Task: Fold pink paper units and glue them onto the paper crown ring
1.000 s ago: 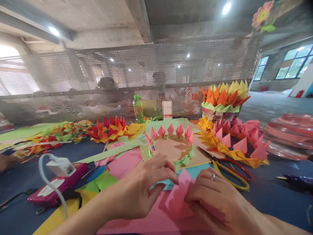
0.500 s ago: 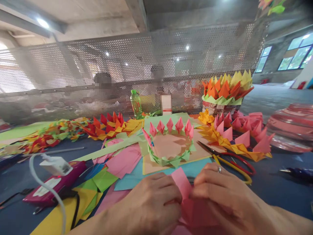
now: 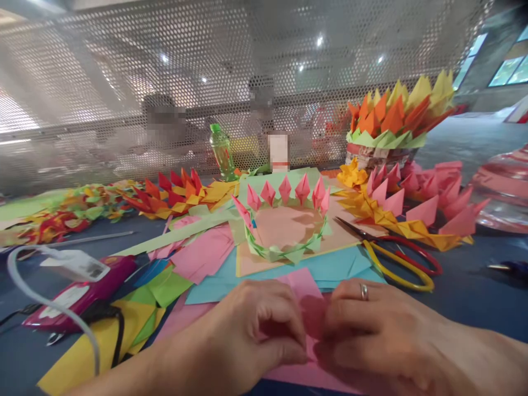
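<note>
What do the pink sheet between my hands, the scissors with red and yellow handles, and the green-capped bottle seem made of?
Pink sheet: matte paper, probably, given its thin, straight edge.
Scissors with red and yellow loop handles: dark blades, likely metal; smooth handles, plastic or coated metal.
Green-capped, see-through bottle: glossy, probably plastic, though glass isn't ruled out.

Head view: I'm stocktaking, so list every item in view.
Paper piece: 1, pink, front centre
Circlet: 1, green and pink, centre
Sheets: several, mixed, centre
Scraps: many, mixed, left
Scissors: 1, red and yellow, right
Spiky strips: several, mixed, both sides
Flower: 1, mixed, back right
Bottle: 1, green, back
Device: 1, purple, left
Plug: 1, white, by device
Container: 1, clear, right
Pointed tool: 1, dark, right
Screen: 1, grey, behind
Table: 1, blue, beneath
Left hand: 1, bare, front
Right hand: 1, ringed, front
</note>
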Action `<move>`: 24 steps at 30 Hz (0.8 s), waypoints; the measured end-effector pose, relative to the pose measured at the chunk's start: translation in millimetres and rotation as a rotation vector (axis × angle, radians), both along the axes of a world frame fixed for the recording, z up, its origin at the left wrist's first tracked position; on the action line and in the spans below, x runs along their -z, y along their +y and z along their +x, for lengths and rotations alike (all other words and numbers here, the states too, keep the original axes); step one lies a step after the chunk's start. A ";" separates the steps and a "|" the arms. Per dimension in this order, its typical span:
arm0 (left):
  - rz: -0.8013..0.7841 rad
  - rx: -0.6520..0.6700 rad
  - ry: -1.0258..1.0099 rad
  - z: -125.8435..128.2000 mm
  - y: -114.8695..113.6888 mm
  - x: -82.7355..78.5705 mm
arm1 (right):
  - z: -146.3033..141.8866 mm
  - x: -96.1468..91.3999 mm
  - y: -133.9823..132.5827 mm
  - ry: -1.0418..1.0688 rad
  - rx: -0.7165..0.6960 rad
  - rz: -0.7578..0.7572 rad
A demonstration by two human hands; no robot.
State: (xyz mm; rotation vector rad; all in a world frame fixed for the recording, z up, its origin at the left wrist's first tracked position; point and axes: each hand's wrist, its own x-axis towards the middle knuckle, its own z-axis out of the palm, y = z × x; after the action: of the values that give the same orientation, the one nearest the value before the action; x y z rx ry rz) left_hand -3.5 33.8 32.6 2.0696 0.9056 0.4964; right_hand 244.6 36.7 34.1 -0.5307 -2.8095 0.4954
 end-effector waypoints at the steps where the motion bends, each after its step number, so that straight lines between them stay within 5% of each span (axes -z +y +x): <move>1: -0.011 -0.032 -0.010 0.2 0.3 2.4 | 0.0 -0.4 0.4 -0.005 -0.005 0.019; 9: 0.131 -0.132 0.016 2.9 -0.2 17.0 | 1.1 -1.4 -0.2 0.043 -0.024 0.119; 24: 0.156 -0.150 -0.008 7.2 1.0 25.1 | -2.3 -7.8 1.0 0.008 -0.078 0.221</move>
State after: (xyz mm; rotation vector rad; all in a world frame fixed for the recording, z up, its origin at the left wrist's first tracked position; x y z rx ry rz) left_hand 3.7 34.8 7.4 2.1464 1.0518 0.6730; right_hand 242.2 37.7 41.9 -0.3738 -2.8375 0.1961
